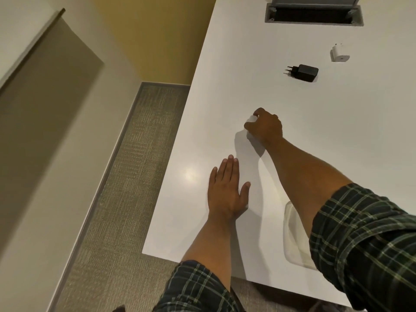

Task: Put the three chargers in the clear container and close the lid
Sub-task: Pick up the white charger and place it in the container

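The right hand (266, 127) closes on a white charger (251, 120) on the desk (337, 143); the left hand (227, 190) lies flat and open. First pick, I judge. Next: lift it to the clear container (295, 235) under the right forearm. The black charger (306, 72) and another white charger (338, 54) wait farther away.

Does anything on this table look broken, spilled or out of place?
Nothing stands out. The black charger and white charger lie intact on the table, apart. The right hand closes on something small and white.
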